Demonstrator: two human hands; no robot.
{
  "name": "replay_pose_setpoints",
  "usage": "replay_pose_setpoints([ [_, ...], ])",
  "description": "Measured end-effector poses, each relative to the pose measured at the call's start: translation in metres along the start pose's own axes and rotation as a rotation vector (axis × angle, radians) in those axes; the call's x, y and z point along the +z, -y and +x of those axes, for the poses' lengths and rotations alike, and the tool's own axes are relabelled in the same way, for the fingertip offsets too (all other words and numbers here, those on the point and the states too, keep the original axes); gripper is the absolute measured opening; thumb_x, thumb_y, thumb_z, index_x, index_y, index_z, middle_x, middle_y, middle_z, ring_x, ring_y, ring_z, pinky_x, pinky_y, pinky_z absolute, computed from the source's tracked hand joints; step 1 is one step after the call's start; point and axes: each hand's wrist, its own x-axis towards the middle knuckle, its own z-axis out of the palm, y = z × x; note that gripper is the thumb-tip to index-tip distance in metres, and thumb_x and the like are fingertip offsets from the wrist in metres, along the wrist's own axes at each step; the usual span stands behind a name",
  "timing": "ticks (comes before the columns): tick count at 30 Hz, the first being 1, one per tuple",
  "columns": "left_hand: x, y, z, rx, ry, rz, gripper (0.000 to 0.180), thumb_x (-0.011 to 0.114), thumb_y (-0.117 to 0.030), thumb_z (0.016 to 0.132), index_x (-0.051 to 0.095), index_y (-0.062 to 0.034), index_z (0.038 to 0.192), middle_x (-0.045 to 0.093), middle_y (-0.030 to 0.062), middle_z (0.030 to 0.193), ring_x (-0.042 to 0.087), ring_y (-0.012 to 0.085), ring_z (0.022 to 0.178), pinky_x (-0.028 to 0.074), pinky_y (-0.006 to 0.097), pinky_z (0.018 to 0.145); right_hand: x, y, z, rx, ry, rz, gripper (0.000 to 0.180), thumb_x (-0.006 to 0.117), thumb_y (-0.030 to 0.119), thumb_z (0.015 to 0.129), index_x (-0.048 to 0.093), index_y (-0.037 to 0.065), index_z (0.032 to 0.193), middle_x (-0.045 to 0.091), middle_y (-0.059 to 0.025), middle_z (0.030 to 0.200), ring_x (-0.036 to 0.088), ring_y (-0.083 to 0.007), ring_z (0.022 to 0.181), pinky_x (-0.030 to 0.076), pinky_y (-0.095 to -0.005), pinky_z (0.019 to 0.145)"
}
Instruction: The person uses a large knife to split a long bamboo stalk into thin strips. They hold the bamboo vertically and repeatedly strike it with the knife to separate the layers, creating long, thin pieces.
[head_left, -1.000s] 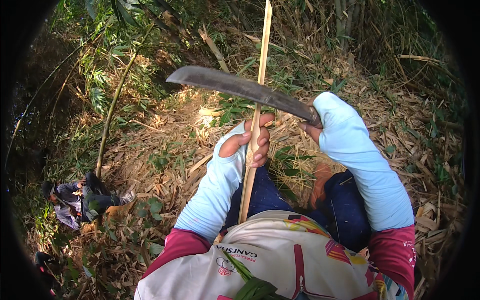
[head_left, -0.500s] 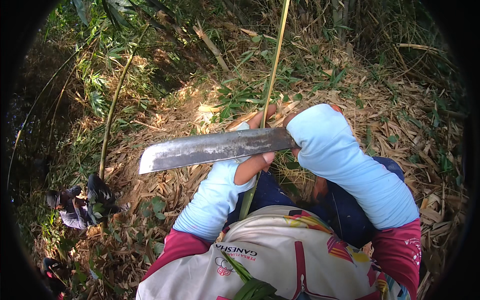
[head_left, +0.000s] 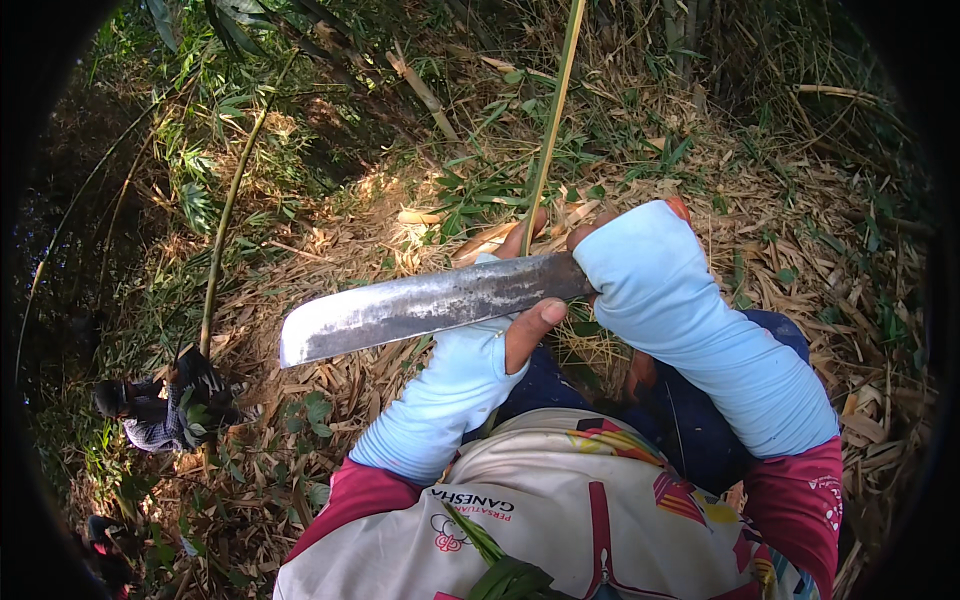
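Observation:
My right hand (head_left: 632,252), wrapped in a light blue sleeve, is closed around the machete's handle, which its grip hides. The machete (head_left: 430,305) points left in front of my body, its broad worn steel blade lying across my left hand. That left hand (head_left: 500,345), in a matching sleeve, is closed on a long thin strip of bamboo (head_left: 553,130). Its thumb shows below the blade and a finger above it; the blade covers the rest. From this grip the strip rises away from me to the top of the view. Whether blade and strip touch, I cannot tell.
Dry leaves (head_left: 740,230) and low green plants cover the ground. A thin bamboo stem (head_left: 228,230) stands at left, and a cut stump (head_left: 428,95) leans at the back. Another person (head_left: 180,405) is at the far left. A green leaf bundle (head_left: 510,580) hangs at my waist.
The machete's tip has dropped slightly toward me and its face catches more light. My left thumb has shifted right, and the strip's lower end below that hand no longer shows.

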Motion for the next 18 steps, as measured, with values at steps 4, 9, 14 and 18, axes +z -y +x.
replay_pose_setpoints([
  [4, 0.005, -0.007, -0.003, -0.013, -0.067, 0.074, 0.099, 0.076, -0.050, 0.079, 0.030, 0.0064, 0.146, 0.049, 0.0178, 0.138, 0.045, 0.0237, 0.129, 0.031, 0.036, 0.111, 0.000, 0.000, -0.001, 0.018, -0.016, -0.021, 0.009, 0.062, 0.022, 0.073, 0.064, 0.017, 0.080, 0.061, -0.0048, 0.063, 0.064, -0.0268, 0.060, 0.043, -0.0445, 0.053],
  [9, 0.007, -0.006, -0.006, -0.010, -0.101, 0.075, 0.092, 0.075, -0.050, 0.081, 0.037, 0.0045, 0.144, 0.051, 0.0162, 0.135, 0.047, 0.0216, 0.126, 0.032, 0.035, 0.109, 0.006, -0.003, -0.001, 0.011, -0.051, -0.014, 0.008, 0.062, 0.023, 0.073, 0.065, 0.018, 0.080, 0.061, -0.0037, 0.063, 0.064, -0.0276, 0.060, 0.042, -0.0435, 0.052],
  [14, 0.005, 0.005, -0.008, 0.099, -0.159, 0.154, 0.057, 0.075, -0.021, 0.087, 0.049, -0.0003, 0.135, 0.064, 0.0098, 0.116, 0.060, 0.0161, 0.105, 0.046, 0.032, 0.096, 0.004, -0.002, -0.001, 0.079, -0.007, 0.032, 0.010, 0.062, 0.025, 0.074, 0.065, 0.017, 0.081, 0.062, -0.0043, 0.065, 0.065, -0.0271, 0.062, 0.042, -0.0447, 0.055],
  [18, 0.012, 0.012, -0.007, 0.155, -0.268, 0.158, 0.047, 0.076, -0.019, 0.086, 0.056, -0.0002, 0.123, 0.066, 0.0095, 0.110, 0.062, 0.0170, 0.101, 0.049, 0.033, 0.091, 0.009, -0.006, 0.001, 0.104, -0.008, -0.019, 0.012, 0.062, 0.027, 0.075, 0.066, 0.017, 0.080, 0.062, -0.0039, 0.066, 0.065, -0.0260, 0.062, 0.041, -0.0447, 0.055],
])
